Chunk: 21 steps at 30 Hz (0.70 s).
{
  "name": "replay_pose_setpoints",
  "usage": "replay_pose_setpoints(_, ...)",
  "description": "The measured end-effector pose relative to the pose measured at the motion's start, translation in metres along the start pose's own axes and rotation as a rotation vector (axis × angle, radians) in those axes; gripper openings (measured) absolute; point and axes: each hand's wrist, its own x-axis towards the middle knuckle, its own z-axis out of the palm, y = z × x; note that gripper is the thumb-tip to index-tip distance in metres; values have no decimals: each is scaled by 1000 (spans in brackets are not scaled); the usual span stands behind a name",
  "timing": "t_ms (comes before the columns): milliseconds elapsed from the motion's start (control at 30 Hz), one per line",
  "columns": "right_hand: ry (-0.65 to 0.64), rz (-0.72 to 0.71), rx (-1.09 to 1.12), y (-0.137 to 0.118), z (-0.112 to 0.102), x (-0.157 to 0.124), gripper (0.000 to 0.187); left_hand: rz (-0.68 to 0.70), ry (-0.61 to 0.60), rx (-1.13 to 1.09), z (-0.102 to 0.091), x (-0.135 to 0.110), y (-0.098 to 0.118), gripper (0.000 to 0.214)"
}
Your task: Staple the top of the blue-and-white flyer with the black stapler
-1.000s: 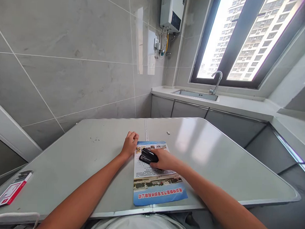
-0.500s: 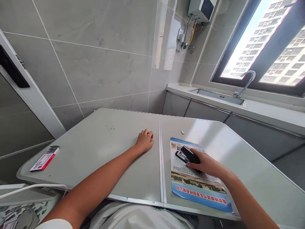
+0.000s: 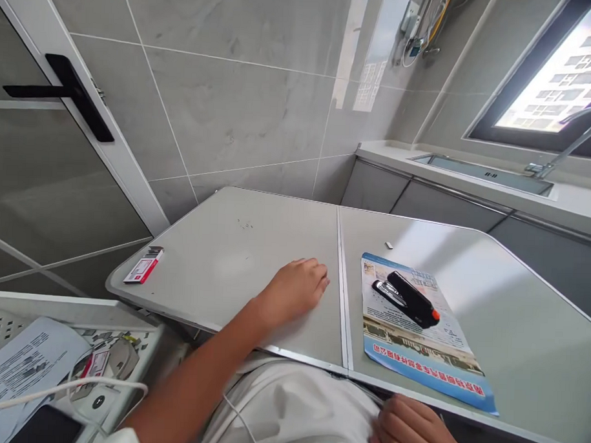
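Observation:
A black stapler (image 3: pixel 409 299) with an orange tip lies on a blue-edged printed leaflet (image 3: pixel 417 335) on the right half of the grey folding table (image 3: pixel 236 258). My left hand (image 3: pixel 296 287) rests on the table left of the centre seam, fingers loosely curled, holding nothing. My right hand (image 3: pixel 409 432) is down in my lap below the table's near edge, fingers curled, nothing visible in it.
A red and white card (image 3: pixel 143 266) lies at the table's left corner. A white shelf (image 3: pixel 52 368) at lower left holds papers, a cable and small items. A door with a black handle (image 3: pixel 74 91) is on the left; a sink and tap (image 3: pixel 559 163) at the back right.
My right hand let go of the stapler and dropped to my lap. The stapler stays on the leaflet. My view swung left, and my left hand pulled slightly back.

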Motion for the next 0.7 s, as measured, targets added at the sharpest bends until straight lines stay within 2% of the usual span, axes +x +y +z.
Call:
replay_pose_setpoints(67, -38, -13, 75, 9, 1, -3, 24, -25, 182, -144, 1, -50, 14, 34)
replay_pose_setpoints(133, -2, 8, 86, 16, 5, -6, 24, 44, 301, -274, 11, -95, 17, 30)
replay_pose_setpoints(200, 80, 29, 21, 19, 11, -13, 23, 179, 313, -284, 25, -130, 10, 23)
replay_pose_setpoints(233, 110, 36, -28, 21, 14, -19, 22, 203, 313, -278, 32, -143, 4, 21)
replay_pose_setpoints(267, 120, 38, -87, 23, 17, -28, 21, 176, 324, -277, 38, -154, -2, 21)
replay_pose_setpoints(367, 74, 37, -289, 27, 27, -67, 19, -22, 387, -350, 50, -174, -20, 28)
replay_pose_setpoints(433, 58, 104, -359, 30, 34, -96, 29, -101, 373, -429, 54, -185, -29, 32)
replay_pose_setpoints(533, 4, 216, -349, 34, 42, -126, 40, -141, 333, -493, 60, -207, -38, 33)
replay_pose_setpoints(667, 8, 202, -275, 34, 47, -132, 38, -242, 616, -355, 71, -247, -46, 22)
replay_pose_setpoints(700, 14, 211, -286, 32, 47, -130, 36, -223, 614, -322, 74, -256, -48, 18)
